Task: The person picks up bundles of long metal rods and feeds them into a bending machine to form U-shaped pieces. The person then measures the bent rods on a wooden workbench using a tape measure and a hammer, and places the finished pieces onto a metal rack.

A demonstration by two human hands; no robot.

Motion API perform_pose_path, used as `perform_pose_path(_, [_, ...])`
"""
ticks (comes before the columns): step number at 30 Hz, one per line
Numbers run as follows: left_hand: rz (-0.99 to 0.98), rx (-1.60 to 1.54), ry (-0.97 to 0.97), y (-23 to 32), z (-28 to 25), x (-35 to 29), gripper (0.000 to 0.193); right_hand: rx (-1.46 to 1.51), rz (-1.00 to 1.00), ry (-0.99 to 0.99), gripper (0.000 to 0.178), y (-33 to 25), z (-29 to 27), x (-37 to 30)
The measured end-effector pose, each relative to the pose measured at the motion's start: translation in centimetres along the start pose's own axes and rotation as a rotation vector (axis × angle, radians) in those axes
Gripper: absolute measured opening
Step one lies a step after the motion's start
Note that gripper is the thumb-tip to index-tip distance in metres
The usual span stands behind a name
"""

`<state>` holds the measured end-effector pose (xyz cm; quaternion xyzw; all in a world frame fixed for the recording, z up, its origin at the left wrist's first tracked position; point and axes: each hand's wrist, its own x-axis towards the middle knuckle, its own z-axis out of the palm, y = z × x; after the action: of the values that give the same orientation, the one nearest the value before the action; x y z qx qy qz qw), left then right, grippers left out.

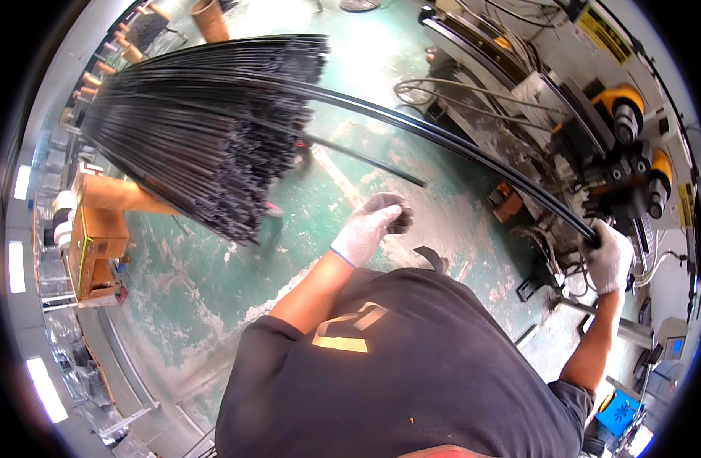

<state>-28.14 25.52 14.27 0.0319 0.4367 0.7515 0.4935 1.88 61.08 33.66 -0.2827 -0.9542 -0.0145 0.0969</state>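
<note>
Long black strips (pixel 442 137) run from the large stack to my right hand (pixel 608 256). That hand wears a pale glove and is closed round their near ends. My left hand (pixel 375 227), in a pale glove with dark fingers, is in front of my chest, loosely curled with nothing visible in it. One single black strip (pixel 373 162) sticks out of the stack beyond the left hand, apart from it. The big stack of black strips (pixel 205 122) fans out at the far left, its cut ends facing me.
A machine (pixel 549 107) with yellow-and-black motors (pixel 621 103) stands along the right, with loose cables (pixel 473 95) beside it. Brown cardboard boxes (pixel 102 233) and a brown roll (pixel 121 195) sit at the left. The worn green floor (pixel 190 267) lies between.
</note>
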Motion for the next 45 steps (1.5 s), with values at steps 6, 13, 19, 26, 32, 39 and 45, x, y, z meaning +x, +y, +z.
perform_pose_path(6, [-0.228, -0.11, -0.207, -7.8, 13.4, 4.5, 0.028, -0.187, 0.229, 0.062, 0.02, 23.4, 0.5, -12.4])
perform_pose_path(13, [0.222, -0.333, -0.315, -9.2, 19.2, 10.9, 0.034, -0.023, 0.26, 0.026, 0.015, 20.2, 4.4, -14.7])
perform_pose_path(19, [0.093, -0.586, 0.331, -6.3, 22.4, 9.4, 0.023, -0.065, 0.453, -0.004, 0.015, 32.1, 10.3, -24.1])
perform_pose_path(26, [0.136, -0.651, 0.183, -3.8, 23.7, 10.1, 0.024, -0.327, 0.743, 0.038, 0.004, 44.1, 13.1, -37.5])
perform_pose_path(32, [0.399, -0.369, -0.068, 0.8, 26.7, 12.4, 0.032, -0.291, 0.912, 0.088, 0.014, 40.0, 15.0, -30.5])
perform_pose_path(39, [0.405, -0.25, 0.042, 0.1, 35.3, 17.7, 0.02, 1.504, 1.054, 0.732, 0.045, 27.5, 17.8, -14.6])
perform_pose_path(45, [0.17, -0.16, -0.371, 0.8, 38.9, 23.6, 0.024, 2.578, 0.938, 1.203, 0.021, 23.2, 16.7, -3.1])
